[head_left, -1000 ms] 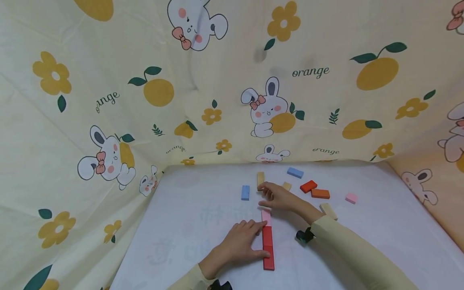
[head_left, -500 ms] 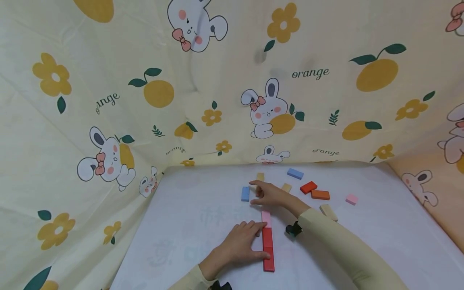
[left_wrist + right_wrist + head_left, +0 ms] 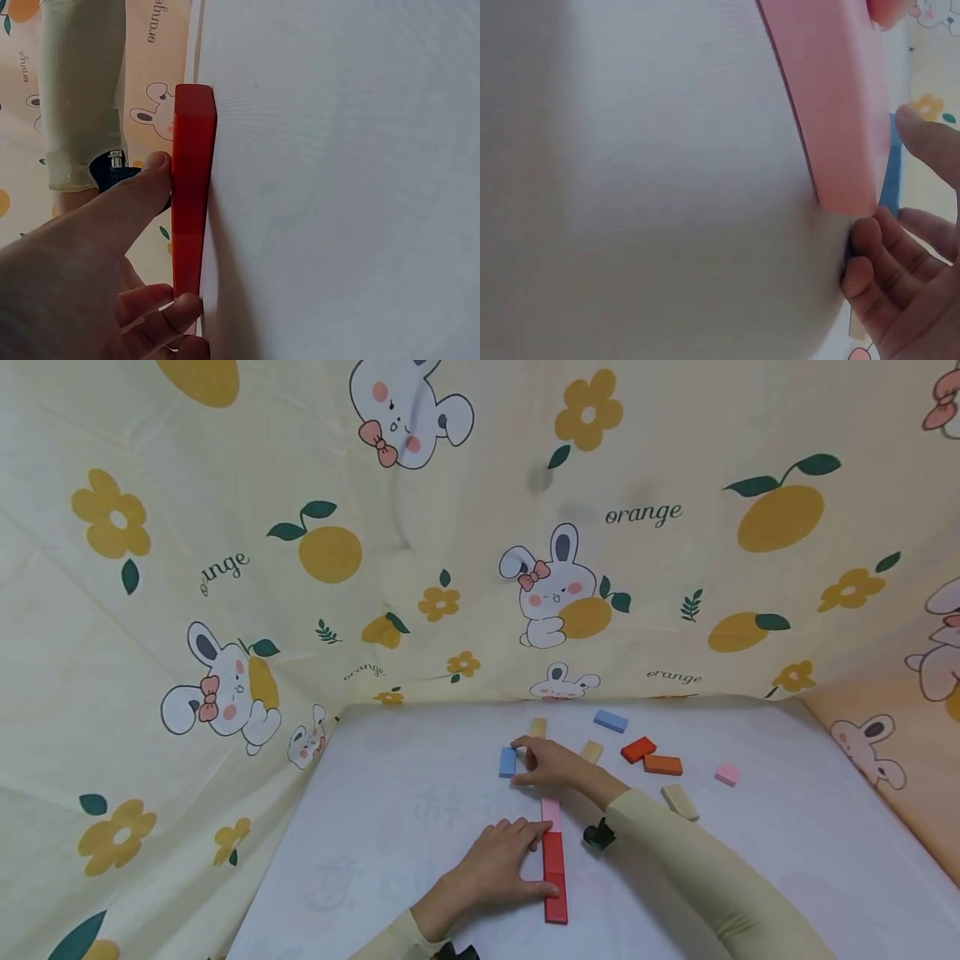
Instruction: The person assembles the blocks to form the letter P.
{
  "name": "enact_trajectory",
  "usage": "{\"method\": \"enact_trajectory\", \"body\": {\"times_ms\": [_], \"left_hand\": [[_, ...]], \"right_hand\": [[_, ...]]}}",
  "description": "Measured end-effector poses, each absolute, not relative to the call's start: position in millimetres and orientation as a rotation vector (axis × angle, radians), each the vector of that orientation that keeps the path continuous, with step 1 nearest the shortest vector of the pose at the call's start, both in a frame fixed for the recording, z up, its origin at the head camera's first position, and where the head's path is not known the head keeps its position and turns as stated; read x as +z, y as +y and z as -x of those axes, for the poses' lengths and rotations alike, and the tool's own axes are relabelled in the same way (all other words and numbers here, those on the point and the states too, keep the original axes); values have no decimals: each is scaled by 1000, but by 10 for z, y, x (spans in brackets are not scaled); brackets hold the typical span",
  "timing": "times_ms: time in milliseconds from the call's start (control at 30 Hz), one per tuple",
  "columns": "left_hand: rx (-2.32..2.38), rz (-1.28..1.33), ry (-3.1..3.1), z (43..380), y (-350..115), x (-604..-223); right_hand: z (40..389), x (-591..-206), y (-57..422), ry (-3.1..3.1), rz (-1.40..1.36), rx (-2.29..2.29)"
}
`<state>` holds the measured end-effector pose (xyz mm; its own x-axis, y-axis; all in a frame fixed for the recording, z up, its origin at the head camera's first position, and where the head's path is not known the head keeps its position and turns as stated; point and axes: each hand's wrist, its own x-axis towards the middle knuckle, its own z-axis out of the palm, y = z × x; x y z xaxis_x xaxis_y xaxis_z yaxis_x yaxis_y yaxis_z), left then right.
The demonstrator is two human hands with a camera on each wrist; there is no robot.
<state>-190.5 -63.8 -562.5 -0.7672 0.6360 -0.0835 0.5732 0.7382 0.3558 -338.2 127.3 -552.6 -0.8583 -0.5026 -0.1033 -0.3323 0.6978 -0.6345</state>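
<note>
A row of wooden blocks runs away from the person: two red blocks, the nearer red block (image 3: 556, 910) and the farther red block (image 3: 553, 853), then a pink block (image 3: 551, 812). My left hand (image 3: 491, 867) lies along the row's left side, its thumb touching the near red block (image 3: 193, 157) and its index fingertip where red meets pink. Beyond the row, my right hand (image 3: 558, 763) has thumb and index finger spread at the two ends of a blue block (image 3: 507, 762). In the right wrist view the pink block (image 3: 832, 112) partly covers that blue block (image 3: 892, 169).
Behind the right hand a natural-wood block (image 3: 538, 727) and another wood block (image 3: 592, 752) are partly covered. To the right lie a second blue block (image 3: 611, 720), a red-orange block (image 3: 638, 749), an orange block (image 3: 663, 764), a small pink block (image 3: 727, 773) and a wood block (image 3: 679, 802).
My right hand has moved left from beside the far wood block to the blue block. The left hand and the row have stayed in place.
</note>
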Motion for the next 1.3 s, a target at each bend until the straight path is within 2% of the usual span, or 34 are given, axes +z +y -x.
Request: {"method": "enact_trajectory", "body": {"times_ms": [500, 867, 1300], "left_hand": [[459, -981, 2745, 1909, -642, -5608], [448, -977, 2727, 1931, -633, -5612], [451, -993, 2744, 1934, -631, -5634]], "right_hand": [[3369, -5481, 1251, 2666, 613, -911], [3304, -5416, 1596, 2585, 677, -1022], [3239, -5449, 1879, 2590, 668, -913]]}}
